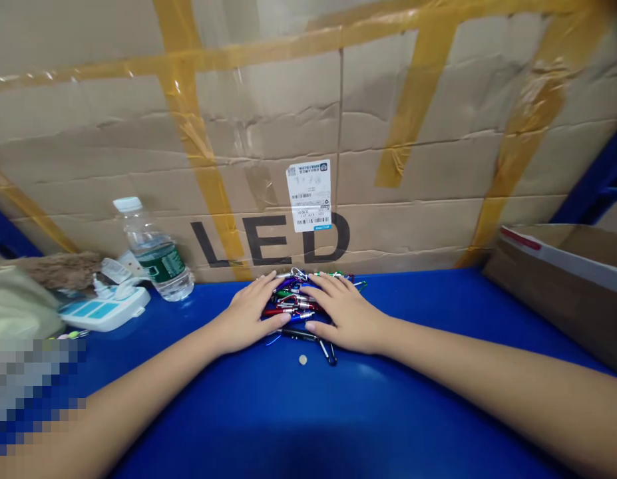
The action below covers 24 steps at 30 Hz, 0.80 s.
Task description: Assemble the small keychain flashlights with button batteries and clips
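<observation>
A heap of slim metal carabiner-clip pens (293, 301) in red, blue, green and silver lies on the blue tabletop (308, 412). My left hand (248, 314) and my right hand (342, 313) cup it from both sides, fingers curved over the top and hiding much of it. A dark pen (299, 334) and a black clip (328, 352) stick out below the heap, near my right hand. A small round beige disc (303, 360) lies on the table just in front.
A plastic water bottle (156, 251) and a white power strip (106, 309) stand to the left, by a fuzzy brown item (58, 271) and a pale cloth bag (16, 303). A taped cardboard carton (308, 133) rises behind the table. An open cardboard box (552, 286) sits at right.
</observation>
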Each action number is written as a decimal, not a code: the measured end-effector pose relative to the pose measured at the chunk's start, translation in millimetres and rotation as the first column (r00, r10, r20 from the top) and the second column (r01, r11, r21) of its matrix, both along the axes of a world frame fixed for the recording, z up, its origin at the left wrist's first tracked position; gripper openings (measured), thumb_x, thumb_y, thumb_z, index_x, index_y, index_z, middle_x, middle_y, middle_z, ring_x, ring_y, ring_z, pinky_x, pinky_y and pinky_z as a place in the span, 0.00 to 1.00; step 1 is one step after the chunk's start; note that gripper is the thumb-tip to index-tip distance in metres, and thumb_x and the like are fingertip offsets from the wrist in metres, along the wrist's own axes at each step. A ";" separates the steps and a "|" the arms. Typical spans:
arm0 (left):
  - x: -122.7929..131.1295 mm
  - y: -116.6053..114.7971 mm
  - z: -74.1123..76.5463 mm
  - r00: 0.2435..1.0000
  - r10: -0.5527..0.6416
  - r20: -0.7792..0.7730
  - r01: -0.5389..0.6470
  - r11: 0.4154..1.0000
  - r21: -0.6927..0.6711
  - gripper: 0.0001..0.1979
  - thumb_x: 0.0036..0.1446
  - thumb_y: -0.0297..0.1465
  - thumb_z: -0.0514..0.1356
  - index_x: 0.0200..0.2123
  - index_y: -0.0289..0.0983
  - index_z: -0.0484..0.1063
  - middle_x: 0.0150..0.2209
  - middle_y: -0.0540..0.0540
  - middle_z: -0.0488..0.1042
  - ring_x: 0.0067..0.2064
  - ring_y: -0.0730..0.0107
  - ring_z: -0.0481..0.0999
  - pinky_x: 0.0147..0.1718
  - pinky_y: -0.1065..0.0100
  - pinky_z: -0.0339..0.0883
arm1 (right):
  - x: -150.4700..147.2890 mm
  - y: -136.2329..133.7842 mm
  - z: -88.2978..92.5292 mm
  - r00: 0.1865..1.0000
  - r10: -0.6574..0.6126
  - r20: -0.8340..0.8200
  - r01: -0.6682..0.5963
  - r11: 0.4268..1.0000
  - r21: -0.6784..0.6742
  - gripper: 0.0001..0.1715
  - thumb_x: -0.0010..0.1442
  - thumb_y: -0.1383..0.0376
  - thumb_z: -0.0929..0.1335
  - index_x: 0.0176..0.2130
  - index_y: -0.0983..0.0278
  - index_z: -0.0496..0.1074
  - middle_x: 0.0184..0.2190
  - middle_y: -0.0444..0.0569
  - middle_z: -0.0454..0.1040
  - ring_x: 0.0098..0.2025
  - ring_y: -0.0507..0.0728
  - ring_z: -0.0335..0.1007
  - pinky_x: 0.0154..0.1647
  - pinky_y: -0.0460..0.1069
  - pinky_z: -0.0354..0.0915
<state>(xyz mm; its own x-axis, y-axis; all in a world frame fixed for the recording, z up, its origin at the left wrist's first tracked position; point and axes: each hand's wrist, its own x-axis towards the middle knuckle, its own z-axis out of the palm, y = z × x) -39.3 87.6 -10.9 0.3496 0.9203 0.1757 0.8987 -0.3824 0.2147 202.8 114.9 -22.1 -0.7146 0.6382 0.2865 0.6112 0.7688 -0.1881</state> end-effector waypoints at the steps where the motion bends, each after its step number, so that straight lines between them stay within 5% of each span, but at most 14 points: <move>1: 0.0 5.2 0.4 1.000 -0.015 0.020 0.015 1.000 -0.010 0.38 0.58 0.52 0.51 0.66 0.41 0.47 0.68 0.40 0.47 0.67 0.49 0.48 0.62 0.45 0.47 | 0.7 1.6 -1.4 1.000 -0.018 -0.007 0.018 1.000 -0.008 0.42 0.60 0.41 0.56 0.65 0.58 0.53 0.67 0.55 0.48 0.68 0.69 0.40 0.63 0.69 0.42; 13: -1.0 21.0 -0.8 0.974 -0.132 0.184 0.132 0.991 0.013 0.31 0.59 0.46 0.54 0.63 0.43 0.53 0.63 0.42 0.58 0.63 0.51 0.57 0.60 0.48 0.50 | -6.4 6.4 -5.6 0.980 -0.198 0.030 0.199 0.980 -0.022 0.41 0.61 0.42 0.56 0.66 0.57 0.51 0.67 0.54 0.49 0.67 0.69 0.43 0.63 0.70 0.42; 24: -6.5 17.3 -1.1 0.981 -0.104 0.161 0.098 0.994 0.049 0.29 0.59 0.45 0.53 0.61 0.41 0.57 0.63 0.42 0.60 0.64 0.52 0.56 0.61 0.49 0.49 | -11.0 2.0 -0.2 0.960 -0.278 0.019 0.278 0.960 -0.026 0.38 0.62 0.43 0.55 0.65 0.57 0.53 0.66 0.56 0.51 0.67 0.68 0.42 0.61 0.71 0.39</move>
